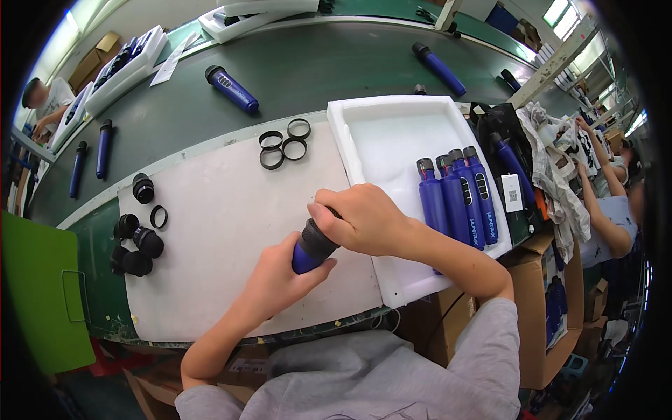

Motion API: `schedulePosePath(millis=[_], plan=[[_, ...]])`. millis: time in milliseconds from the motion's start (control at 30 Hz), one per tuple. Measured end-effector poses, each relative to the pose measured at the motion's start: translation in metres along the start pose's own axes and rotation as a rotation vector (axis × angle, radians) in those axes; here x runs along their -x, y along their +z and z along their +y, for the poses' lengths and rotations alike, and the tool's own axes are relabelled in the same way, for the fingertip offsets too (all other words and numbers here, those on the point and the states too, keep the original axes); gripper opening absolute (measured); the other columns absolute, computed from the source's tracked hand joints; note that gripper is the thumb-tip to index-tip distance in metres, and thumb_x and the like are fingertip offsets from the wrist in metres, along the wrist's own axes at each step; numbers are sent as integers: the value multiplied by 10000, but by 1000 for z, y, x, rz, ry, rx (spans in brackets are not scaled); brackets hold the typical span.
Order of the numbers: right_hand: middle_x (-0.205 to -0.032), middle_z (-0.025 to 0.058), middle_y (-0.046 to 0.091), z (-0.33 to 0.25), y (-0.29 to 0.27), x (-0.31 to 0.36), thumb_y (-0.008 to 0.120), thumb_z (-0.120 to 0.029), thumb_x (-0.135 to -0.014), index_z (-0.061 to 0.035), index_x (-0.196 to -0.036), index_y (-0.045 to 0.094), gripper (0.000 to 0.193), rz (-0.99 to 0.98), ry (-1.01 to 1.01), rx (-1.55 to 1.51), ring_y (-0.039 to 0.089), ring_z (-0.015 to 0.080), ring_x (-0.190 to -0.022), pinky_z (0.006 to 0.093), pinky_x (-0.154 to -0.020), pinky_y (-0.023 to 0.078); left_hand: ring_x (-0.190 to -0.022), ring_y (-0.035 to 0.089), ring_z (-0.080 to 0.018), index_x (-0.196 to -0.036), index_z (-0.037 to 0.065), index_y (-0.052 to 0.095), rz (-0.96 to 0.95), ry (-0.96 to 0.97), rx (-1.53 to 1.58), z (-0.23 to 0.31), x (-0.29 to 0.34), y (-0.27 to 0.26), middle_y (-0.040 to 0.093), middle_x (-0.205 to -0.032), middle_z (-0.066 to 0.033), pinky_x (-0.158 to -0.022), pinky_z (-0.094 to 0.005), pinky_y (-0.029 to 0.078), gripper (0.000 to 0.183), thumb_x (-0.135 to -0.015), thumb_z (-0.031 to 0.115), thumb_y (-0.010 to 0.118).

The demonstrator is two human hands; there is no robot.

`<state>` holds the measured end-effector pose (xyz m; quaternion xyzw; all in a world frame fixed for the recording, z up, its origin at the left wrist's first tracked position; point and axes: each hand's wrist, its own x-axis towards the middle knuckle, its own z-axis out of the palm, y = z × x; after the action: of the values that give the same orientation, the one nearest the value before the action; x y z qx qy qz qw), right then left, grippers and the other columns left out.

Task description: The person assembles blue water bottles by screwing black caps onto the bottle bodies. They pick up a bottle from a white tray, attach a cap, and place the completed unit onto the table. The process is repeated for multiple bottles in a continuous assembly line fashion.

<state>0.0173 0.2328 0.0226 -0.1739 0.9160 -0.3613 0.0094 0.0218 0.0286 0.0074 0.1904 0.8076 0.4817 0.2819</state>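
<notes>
A blue handheld microphone [305, 259] with a black head is tilted between my hands above the pale work mat [210, 231]. My left hand [280, 273] is closed round its blue body. Over the black head, my right hand [360, 220] has its fingers wrapped, hiding the very top. Beyond my hands lie several black rings [295, 149] on the mat. To the left are black microphone heads [148, 242] in a cluster, with a single ring [159, 217] beside them. At the right, a white foam tray [360, 150] holds several blue microphone bodies [455, 199] without heads.
A dark green conveyor belt [315, 77] runs behind the mat, carrying scattered blue microphones [234, 91]. More foam trays [126, 73] stand at the far left. Cardboard boxes [532, 308] are at the lower right. Other people [605, 217] work at right and far left.
</notes>
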Motion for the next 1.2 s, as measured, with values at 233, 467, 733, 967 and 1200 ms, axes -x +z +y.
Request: schedulePosePath(millis=[233, 467, 733, 967, 1200], plan=[[-696, 99, 610, 2, 4, 4, 577, -350, -921, -58, -844, 618, 305, 323, -660, -174, 593, 304, -581, 401, -533, 466, -532, 579, -131, -968, 2, 559, -960, -119, 1088, -21, -4, -26, 590, -688, -62, -467, -271, 452, 414, -872, 360, 745], [-616, 63, 511, 1, 1, 6, 537, -300, -905, -42, -848, 640, 283, 357, -768, 28, 509, 257, -485, 351, -467, 411, -426, 514, -101, -915, 6, 530, -965, -116, 882, -20, -4, -26, 566, -607, -39, -400, -254, 419, 283, -913, 236, 695], [-508, 96, 535, -7, 0, 11, 582, -239, -894, -70, -731, 590, 235, 232, -213, 41, 556, 312, -467, 405, -452, 422, -466, 553, -114, -949, 15, 540, -555, -187, 471, 5, -5, -34, 572, -631, -35, -449, -269, 442, 287, -871, 219, 727], [-553, 126, 555, 3, -3, 5, 541, -249, -914, -71, -766, 587, 236, 181, -197, 39, 558, 351, -504, 435, -508, 443, -569, 579, -138, -1040, -6, 557, -33, -103, 136, 13, 6, 5, 616, -706, -48, -539, -305, 462, 365, -841, 213, 770], [-612, 97, 550, 7, 2, 7, 626, -264, -870, -64, -816, 564, 217, 251, -485, -85, 553, 325, -535, 408, -511, 443, -640, 631, -156, -1077, -12, 570, -580, 37, 418, -21, -9, -30, 632, -796, -67, -602, -309, 515, 371, -813, 174, 754]])
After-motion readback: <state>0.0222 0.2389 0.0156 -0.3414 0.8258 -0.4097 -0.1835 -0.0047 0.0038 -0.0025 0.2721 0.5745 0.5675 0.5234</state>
